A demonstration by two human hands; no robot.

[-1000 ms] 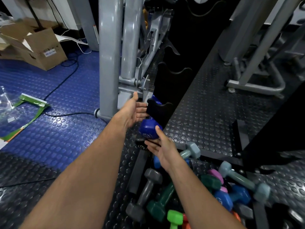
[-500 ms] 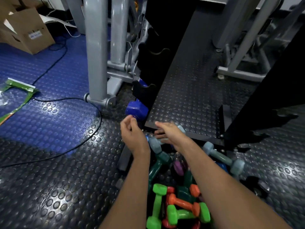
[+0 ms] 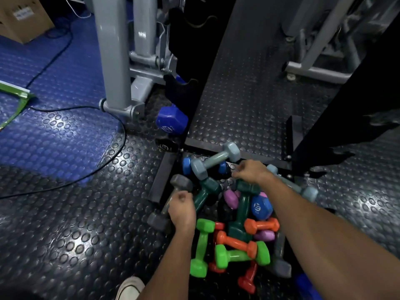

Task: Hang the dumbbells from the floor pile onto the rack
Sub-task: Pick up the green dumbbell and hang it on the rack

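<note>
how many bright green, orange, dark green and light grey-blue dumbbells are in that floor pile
bright green dumbbells: 2
orange dumbbells: 2
dark green dumbbells: 2
light grey-blue dumbbells: 2
total: 8

The floor [image 3: 249, 100] is dark grey rubber with a raised round-stud pattern; at the left, a blue studded mat [image 3: 54, 83] carries the same dots. The pile holds bright green dumbbells [image 3: 240, 254], orange ones [image 3: 236, 241], dark green ones [image 3: 242, 204], pale grey-blue ones [image 3: 216, 161], purple ones [image 3: 230, 199] and a dark grey dumbbell [image 3: 179, 185]. A royal-blue dumbbell [image 3: 171, 119] bears a white logo on the black rack [image 3: 207, 61]. The cardboard box [image 3: 23, 16] is brown.
</note>
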